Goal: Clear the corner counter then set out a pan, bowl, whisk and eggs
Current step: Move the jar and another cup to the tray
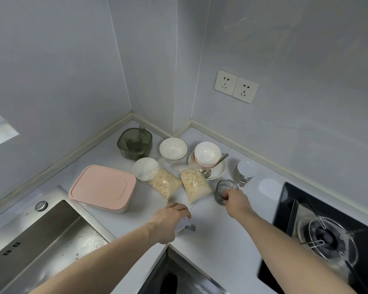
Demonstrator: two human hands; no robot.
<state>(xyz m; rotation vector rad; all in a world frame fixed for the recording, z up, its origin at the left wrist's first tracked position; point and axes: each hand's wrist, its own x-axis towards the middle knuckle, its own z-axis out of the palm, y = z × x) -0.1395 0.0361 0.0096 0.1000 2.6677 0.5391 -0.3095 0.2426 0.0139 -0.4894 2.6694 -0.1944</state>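
A white corner tabletop (212, 234) is seen from above, with a steel sink (36, 240) at the lower left of the frame and a black gas hob (327, 228) at the lower right. The left hand (170, 219), at lower centre, is curled over the white lid of a small jar (186, 225) (only the lid edge and a metal clasp are visible beneath it). The right hand (236, 201), just right of centre, is closed round the rim of a dark grey glass (224, 190), its grip pinching the glass wall. Further up the frame, two clear bags of oats (179, 183) are laid side by side, with a pink-lidded container (103, 187) to their left. Behind them a small white bowl (145, 168), a green container (135, 143) and a larger white bowl (173, 149) are grouped in the corner. Stacked bowls on a saucer (207, 160), with a spoon (216, 165), are placed right of these, and a white-lidded glass jar (244, 171) is beside them.
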